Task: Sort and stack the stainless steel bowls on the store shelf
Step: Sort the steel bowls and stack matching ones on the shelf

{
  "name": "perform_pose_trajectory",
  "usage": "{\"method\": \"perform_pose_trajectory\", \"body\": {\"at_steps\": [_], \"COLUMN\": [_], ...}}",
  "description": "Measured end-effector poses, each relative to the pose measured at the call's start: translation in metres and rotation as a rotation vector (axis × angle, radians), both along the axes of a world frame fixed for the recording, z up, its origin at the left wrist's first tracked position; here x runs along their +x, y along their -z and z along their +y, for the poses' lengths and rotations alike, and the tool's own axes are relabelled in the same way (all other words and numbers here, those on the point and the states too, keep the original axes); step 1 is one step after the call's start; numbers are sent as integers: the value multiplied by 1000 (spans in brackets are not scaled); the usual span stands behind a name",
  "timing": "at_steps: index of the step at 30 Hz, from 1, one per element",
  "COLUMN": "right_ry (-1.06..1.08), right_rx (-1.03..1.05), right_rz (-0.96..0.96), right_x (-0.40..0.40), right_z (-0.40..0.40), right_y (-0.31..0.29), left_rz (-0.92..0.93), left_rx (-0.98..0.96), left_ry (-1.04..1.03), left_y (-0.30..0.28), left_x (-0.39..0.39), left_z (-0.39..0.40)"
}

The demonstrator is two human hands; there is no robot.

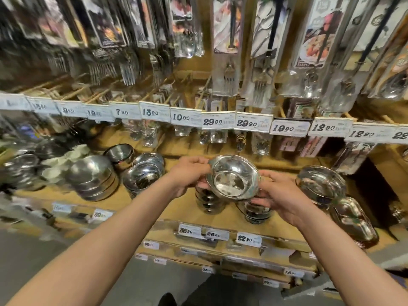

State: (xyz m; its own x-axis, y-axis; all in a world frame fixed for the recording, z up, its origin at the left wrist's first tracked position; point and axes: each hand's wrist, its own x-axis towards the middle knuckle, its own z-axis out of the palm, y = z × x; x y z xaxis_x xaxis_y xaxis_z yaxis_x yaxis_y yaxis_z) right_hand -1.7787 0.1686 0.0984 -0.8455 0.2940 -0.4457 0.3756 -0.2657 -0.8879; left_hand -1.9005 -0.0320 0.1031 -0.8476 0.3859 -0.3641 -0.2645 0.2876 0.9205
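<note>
Both hands up at the wooden store shelf (176,208), holding one shiny, round stainless steel bowl (234,176) between them. Bowl is tilted, open mouth toward the camera, lifted clear of the shelf board.

Left hand (187,173): fingers curled onto the bowl's left rim, thumb side on top. Right hand (284,195): fingers wrapped under and against the right side of the bowl. Both hold the bowl; neither is free.

Directly below the held bowl: a short stack of small steel bowls (209,202), partly hidden by the bowl and the left hand. Just right of it, a second small stack (257,212) under the right hand's fingers. Further left: a tilted nest of shallow bowls (143,175) and a taller pile of wide steel bowls (95,177). Far right: another leaning group of bowls (320,184). Price tags (218,121) run along the rail above; packaged forks (227,40) hang overhead. Left part of view is motion-blurred.

Step in hand, as I read it: one bowl picked up and being matched to a stack.

Next move likely calls for levelling the bowl, mouth up, centring it over the stack of matching width, and lowering until it nests. Which of the two stacks matches, cannot tell. Risk: tipping a neighbouring stack.
</note>
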Motion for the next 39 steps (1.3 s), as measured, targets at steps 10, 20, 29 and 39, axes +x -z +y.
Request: {"method": "perform_pose_trajectory", "body": {"at_steps": [10, 20, 29, 39], "right_ry": [9, 22, 136, 250], "right_rx": [-19, 24, 186, 426], "right_rz": [69, -27, -107, -205], "right_x": [-53, -140, -191, -197], "right_z": [-75, -193, -257, -267], "right_y": [-4, 28, 68, 83], "left_rz": [90, 127, 131, 239], "left_rx": [60, -42, -214, -349], "left_ry": [-146, -130, -99, 134], "left_y": [1, 25, 82, 105], "left_x": [-36, -111, -187, -207], "left_z": [-81, -195, -238, -236]}}
